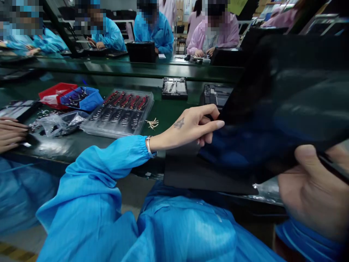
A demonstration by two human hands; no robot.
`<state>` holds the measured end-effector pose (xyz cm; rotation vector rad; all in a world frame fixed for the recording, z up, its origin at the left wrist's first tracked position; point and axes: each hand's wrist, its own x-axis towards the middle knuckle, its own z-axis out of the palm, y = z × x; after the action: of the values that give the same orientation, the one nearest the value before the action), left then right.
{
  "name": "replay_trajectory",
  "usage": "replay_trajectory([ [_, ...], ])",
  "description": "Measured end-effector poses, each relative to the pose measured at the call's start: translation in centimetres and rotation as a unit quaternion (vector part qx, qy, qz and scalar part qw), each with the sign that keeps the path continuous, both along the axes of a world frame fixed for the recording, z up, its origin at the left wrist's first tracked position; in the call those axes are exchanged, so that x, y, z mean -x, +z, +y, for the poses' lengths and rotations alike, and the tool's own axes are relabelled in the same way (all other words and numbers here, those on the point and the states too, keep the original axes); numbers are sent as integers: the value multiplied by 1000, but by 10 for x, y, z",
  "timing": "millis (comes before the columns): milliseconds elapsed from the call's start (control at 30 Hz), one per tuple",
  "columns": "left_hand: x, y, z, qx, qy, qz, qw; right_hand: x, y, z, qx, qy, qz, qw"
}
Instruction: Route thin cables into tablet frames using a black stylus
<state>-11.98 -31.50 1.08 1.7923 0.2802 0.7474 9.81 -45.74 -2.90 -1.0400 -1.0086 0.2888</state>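
Observation:
A large dark glossy panel (300, 94) is raised and tilted at the right, blurred in part. My left hand (195, 125) pinches its left edge between thumb and fingers. Around its lower right edge my right hand (313, 182) is closed, thumb on the front face. Beneath the panel, a flat black sheet (204, 174) lies at the table's front edge. Behind my left hand rests an open device with exposed inner parts (216, 95), partly covered by the panel.
Left of my hands are a clear tray of small parts (120, 112), thin pale strips (152, 123), a blue bin (84, 98), a red bin (57, 95) and a plastic bag (60, 122). Another device (175, 88) sits farther back. Another person's hand (12, 134) is at far left.

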Motion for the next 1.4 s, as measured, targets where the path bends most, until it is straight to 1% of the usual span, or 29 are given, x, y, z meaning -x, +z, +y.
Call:
replay_trajectory([
  [67,-3,-1,0,-5,29,4,1000,3,8,-3,32,-8,66,997],
  [133,-7,-3,2,33,33,3,999,6,14,-4,83,13,138,987],
  [200,-11,-7,6,87,34,7,996,7,17,-2,127,49,186,973],
  [333,-17,-14,14,188,46,55,980,4,13,5,178,93,242,949],
  [400,-19,-17,16,220,51,75,971,0,8,7,202,98,258,940],
  [467,-20,-18,16,235,55,87,967,-3,4,8,218,97,270,933],
  [667,-20,-21,16,246,66,102,962,-5,-2,9,227,95,295,923],
  [900,-22,-21,16,248,70,113,960,-7,-5,10,225,84,297,924],
  [1100,-21,-18,15,237,65,103,964,-7,-1,10,217,98,272,932],
  [1200,-20,-17,15,236,64,98,965,-9,-2,10,207,103,258,938],
  [1400,-19,-17,16,237,58,94,965,-10,-4,8,211,111,239,941],
])
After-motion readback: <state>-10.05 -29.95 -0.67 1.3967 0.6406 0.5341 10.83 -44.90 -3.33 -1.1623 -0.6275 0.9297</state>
